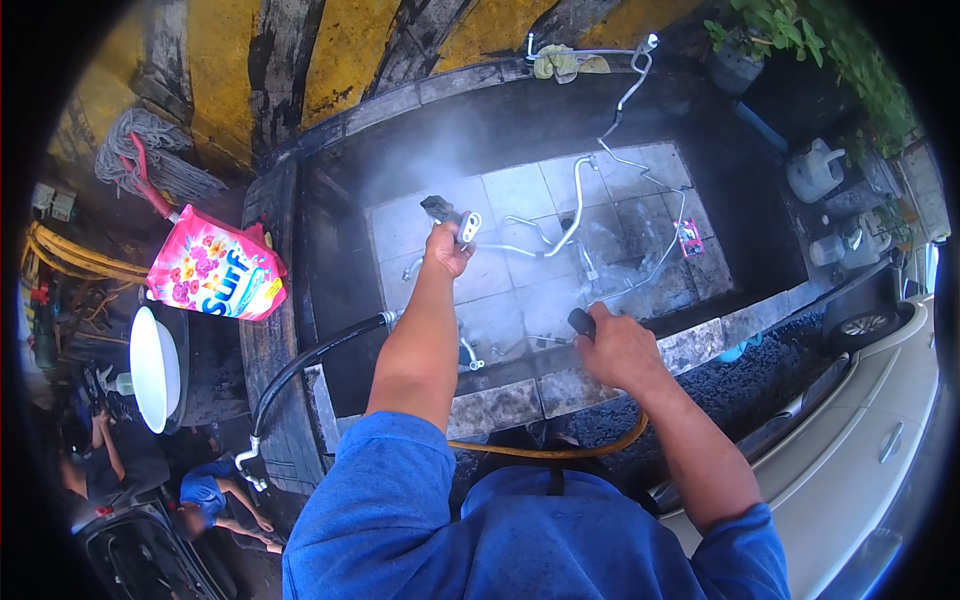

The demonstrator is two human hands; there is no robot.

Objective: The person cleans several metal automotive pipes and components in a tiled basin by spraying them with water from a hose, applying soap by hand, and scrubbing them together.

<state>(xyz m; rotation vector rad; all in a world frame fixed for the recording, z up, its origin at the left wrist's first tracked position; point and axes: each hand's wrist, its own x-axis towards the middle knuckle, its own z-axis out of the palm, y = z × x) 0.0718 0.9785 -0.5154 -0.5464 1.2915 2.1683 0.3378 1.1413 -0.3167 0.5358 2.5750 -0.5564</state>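
Note:
My left hand (448, 249) is closed around a metal pipe fitting (470, 226) with two round ports, held above the tiled slab. A dark piece (435, 206) sticks out past my fingers. White mist (427, 154) drifts beyond it. Near the slab's front edge, my right hand (622, 346) grips a black spray gun (581, 322); my fingers cover most of it. Bent aluminium pipes (577, 199) lie on the wet tiles (517, 184) between and beyond my hands. Another short pipe end (472, 356) rests beside my left forearm.
A pink Surf detergent pouch (217, 266) and white basin (154, 367) stand left. A black hose (315, 352) crosses the left ledge; a yellow hose (555, 450) runs before me. Right are plastic jugs (814, 172) and a car (840, 442). Two people work lower left.

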